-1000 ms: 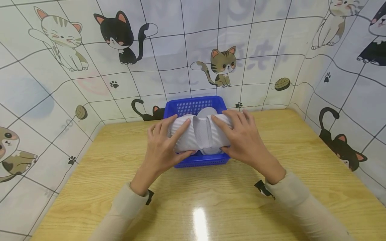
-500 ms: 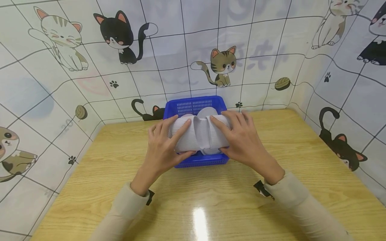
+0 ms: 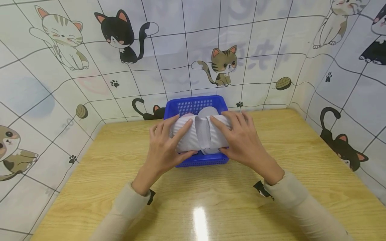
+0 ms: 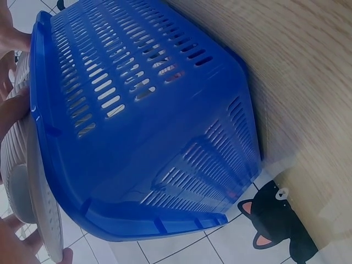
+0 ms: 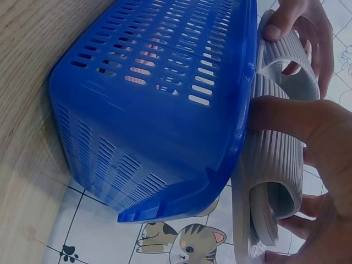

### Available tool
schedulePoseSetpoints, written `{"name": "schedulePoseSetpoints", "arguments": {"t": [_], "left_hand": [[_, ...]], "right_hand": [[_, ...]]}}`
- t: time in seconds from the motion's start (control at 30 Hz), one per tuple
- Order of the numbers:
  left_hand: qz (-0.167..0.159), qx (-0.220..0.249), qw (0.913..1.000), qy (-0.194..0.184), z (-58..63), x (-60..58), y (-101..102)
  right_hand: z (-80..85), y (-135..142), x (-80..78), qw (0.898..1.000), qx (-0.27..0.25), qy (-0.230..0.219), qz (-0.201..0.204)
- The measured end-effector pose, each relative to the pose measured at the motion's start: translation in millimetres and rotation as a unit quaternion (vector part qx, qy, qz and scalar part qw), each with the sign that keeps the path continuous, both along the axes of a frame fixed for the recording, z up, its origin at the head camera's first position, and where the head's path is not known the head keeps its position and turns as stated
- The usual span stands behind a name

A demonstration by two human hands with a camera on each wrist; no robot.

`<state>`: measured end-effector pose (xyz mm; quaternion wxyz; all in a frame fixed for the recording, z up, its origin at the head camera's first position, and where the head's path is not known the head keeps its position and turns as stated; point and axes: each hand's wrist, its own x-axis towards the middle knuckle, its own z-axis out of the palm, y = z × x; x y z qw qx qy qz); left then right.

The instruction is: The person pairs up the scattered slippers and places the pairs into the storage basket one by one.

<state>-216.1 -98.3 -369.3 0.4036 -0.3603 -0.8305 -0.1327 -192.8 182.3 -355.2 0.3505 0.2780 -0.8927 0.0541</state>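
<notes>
A pair of whitish slide slippers with ribbed straps lies across the top of a blue plastic basket (image 3: 202,161). My left hand (image 3: 163,140) grips the left slipper (image 3: 187,139) by its strap, thumb on the near side and fingers over the far side. On the other strap, my right hand (image 3: 242,137) holds the right slipper (image 3: 217,135) in the same way. The straps stand side by side with a small gap between them. From the right wrist view, the slippers (image 5: 275,159) rest close along the basket's rim, soles toward it.
Inside the basket, a pale rounded piece (image 3: 208,111) and a pinkish one (image 3: 187,115) show behind the slippers; the rest is hidden. The basket stands at the back of a wooden table (image 3: 169,201), against a cat-print wall covering (image 3: 169,80).
Both hands keep their grip on the slippers over the basket. The left hand has edged slightly right and the right hand slightly left, bringing the straps a little closer.
</notes>
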Motion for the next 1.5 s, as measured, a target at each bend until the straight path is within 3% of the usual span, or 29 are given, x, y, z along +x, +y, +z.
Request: {"name": "schedulePoseSetpoints", "arguments": {"t": [1.5], "left_hand": [[0.0, 0.002, 1.0, -0.008, -2.3, 1.6, 3.9]], "right_hand": [[-3.4, -7.3, 1.8, 1.0, -0.01, 0.008, 0.014]]}}
